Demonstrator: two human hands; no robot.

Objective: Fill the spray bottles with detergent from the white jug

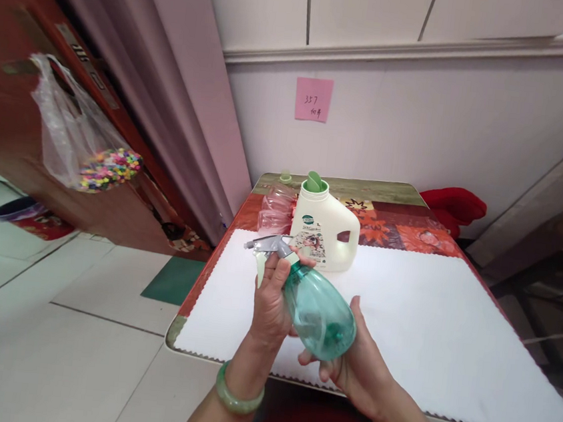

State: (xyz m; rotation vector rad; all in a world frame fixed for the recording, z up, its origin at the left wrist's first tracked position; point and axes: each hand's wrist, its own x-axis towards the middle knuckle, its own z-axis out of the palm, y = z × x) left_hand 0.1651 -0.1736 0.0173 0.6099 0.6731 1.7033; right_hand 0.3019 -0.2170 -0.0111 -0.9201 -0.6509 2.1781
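Note:
A translucent green spray bottle lies tilted in front of me, its grey and white trigger head pointing up and left. My left hand is wrapped round its neck just below the trigger, and a green bangle circles that wrist. At the bottle's rounded base, my right hand cups it from below and the right, fingers under it and thumb along the side. Behind the bottle stands a cream detergent jug with an open mouth and a green spout.
A white mat covers most of the table. Pink clear plastic bottles lie left of the jug, near a small green cap. A pink note is on the wall. Beyond the table is a red item; a plastic bag hangs left.

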